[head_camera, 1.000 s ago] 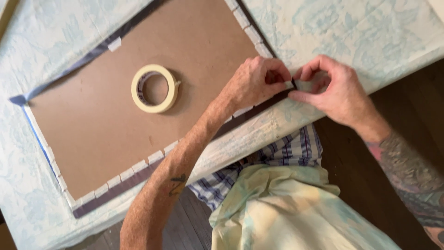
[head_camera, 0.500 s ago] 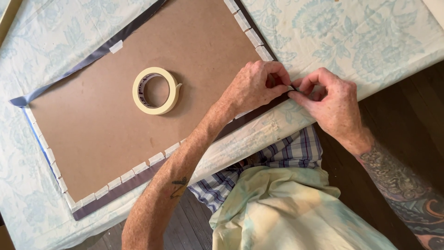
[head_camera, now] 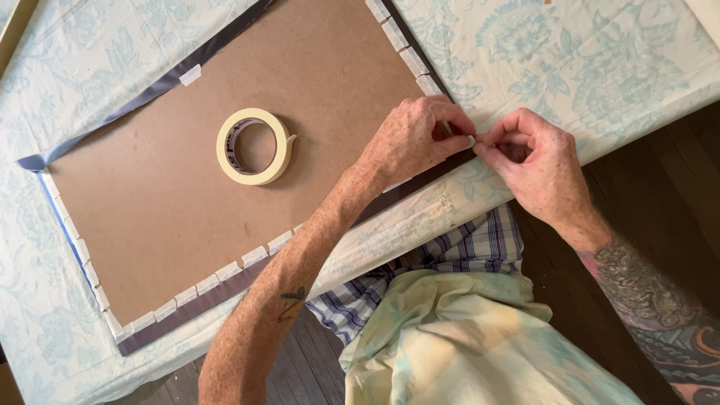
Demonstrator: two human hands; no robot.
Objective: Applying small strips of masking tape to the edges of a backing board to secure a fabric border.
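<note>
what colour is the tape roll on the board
Cream, nearly pale yellow: the tape roll, best seen in the head view.

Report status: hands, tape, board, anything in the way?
Left hand and right hand pinch a small tape piece at the board corner. Tape roll lies apart.

Both forearms are bare, with no sleeves in view. The left forearm [head_camera: 292, 292], running from the bottom centre of the frame, carries a small dark tattoo. The right forearm [head_camera: 660, 315], at the lower right, is covered in dense, multicoloured tattoo work. At the bottom centre sit a pale tie-dyed shirt [head_camera: 465, 345] and blue plaid shorts [head_camera: 465, 247], possibly boxers.
</note>
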